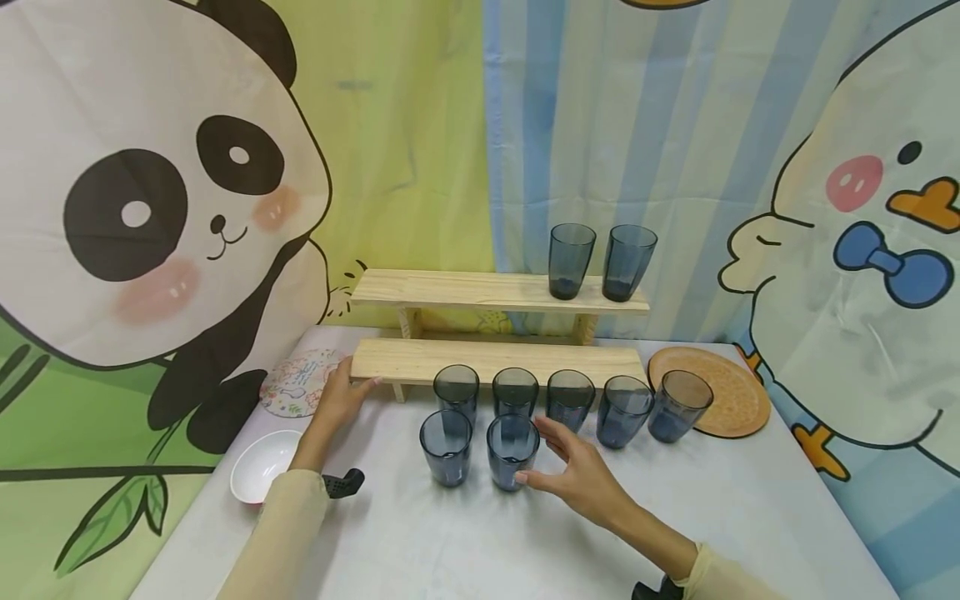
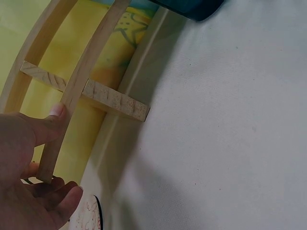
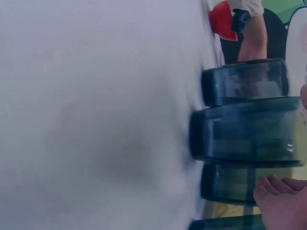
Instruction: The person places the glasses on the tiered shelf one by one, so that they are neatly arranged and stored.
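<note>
My left hand grips the left end of the lower board of a two-tier wooden shelf. In the left wrist view, its thumb lies on the board and its fingers curl around the end. My right hand is at the right side of a blue tinted glass, thumb and fingers spread about it, fingertips right by its wall. That glass stands upright on the table beside another front-row glass. Behind these, several more such glasses stand in a row before the shelf.
Two glasses stand on the right of the upper board. At the right lies a round brown mat; at the left are a floral round mat and a white bowl. Printed curtains hang close behind the white table.
</note>
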The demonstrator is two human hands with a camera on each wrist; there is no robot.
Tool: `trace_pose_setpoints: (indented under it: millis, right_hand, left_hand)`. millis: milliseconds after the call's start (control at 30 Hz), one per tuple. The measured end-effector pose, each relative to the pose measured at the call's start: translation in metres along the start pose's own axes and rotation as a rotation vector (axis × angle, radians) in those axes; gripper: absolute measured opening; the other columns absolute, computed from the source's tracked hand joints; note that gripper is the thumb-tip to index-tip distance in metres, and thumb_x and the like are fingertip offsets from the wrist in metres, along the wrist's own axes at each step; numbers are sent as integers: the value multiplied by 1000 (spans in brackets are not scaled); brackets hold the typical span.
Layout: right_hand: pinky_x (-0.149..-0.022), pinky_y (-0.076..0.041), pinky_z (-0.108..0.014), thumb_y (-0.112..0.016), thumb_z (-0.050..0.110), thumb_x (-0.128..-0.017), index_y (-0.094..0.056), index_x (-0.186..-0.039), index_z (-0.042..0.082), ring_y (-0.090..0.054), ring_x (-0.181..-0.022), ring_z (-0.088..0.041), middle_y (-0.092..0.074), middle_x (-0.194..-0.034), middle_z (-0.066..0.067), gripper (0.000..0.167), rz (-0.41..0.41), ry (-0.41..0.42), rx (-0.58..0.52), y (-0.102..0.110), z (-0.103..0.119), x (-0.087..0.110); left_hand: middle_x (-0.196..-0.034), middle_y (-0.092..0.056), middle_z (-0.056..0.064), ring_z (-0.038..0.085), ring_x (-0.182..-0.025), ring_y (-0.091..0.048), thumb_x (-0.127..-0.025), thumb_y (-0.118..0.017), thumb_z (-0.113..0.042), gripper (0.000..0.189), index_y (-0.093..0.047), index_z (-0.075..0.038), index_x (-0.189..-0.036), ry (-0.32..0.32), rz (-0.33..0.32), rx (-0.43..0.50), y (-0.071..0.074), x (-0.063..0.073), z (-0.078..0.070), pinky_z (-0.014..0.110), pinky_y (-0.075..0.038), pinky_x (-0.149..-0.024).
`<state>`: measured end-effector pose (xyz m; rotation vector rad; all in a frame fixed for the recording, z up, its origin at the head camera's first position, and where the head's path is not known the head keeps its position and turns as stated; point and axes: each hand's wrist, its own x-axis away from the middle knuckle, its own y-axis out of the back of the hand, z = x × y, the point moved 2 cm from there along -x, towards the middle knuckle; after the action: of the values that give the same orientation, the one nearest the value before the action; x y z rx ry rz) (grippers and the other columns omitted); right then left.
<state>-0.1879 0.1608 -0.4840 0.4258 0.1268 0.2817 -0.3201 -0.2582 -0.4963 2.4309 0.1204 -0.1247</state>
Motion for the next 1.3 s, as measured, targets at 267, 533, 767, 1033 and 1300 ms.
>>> trace_pose_setpoints:
  millis: [267, 533, 767, 1033, 1300]
  right_hand:
    - [-123, -40, -40, -93, 39, -80, -44, -159, 19, -50, -148, -25, -55, -155, 0, 95, -11, 80, -3, -26, -21, -10]
    - [-119, -44, -34, -94, 33, -81, -54, -150, 22, -60, -138, -23, -63, -147, 0, 81, -34, 92, -78, -32, -19, -14]
    - [-118, -44, -34, -93, 27, -81, -56, -149, 16, -61, -137, -28, -62, -147, -7, 78, -45, 115, -107, -33, -17, -14]
    - [-119, -43, -35, -93, 23, -81, -55, -150, 12, -59, -139, -30, -61, -148, -11, 79, -45, 100, -131, -33, -16, -13]
    - [-119, -42, -31, -93, 20, -82, -56, -149, 10, -57, -141, -31, -61, -150, -12, 78, -48, 99, -128, -32, -13, -12]
  left_hand:
    - [-159, -38, 38, 55, -149, -35, -104, -68, -22, 73, -32, 14, -156, 6, 15, -5, 0, -1, 0, 66, -27, -124]
    - [-159, -38, 38, 56, -148, -36, -104, -69, -24, 74, -31, 13, -156, 12, 17, -11, -1, 0, 1, 66, -30, -123]
    - [-160, -37, 37, 55, -149, -36, -105, -68, -22, 73, -30, 13, -157, 9, 15, -11, 0, -2, 2, 65, -29, -124]
    - [-160, -37, 36, 54, -150, -36, -104, -68, -20, 73, -30, 13, -157, 0, 12, 7, 0, -4, 4, 64, -28, -125]
    - [-160, -37, 37, 53, -150, -36, -104, -68, -20, 72, -31, 13, -157, -2, 13, 1, 0, -4, 4, 64, -28, -125]
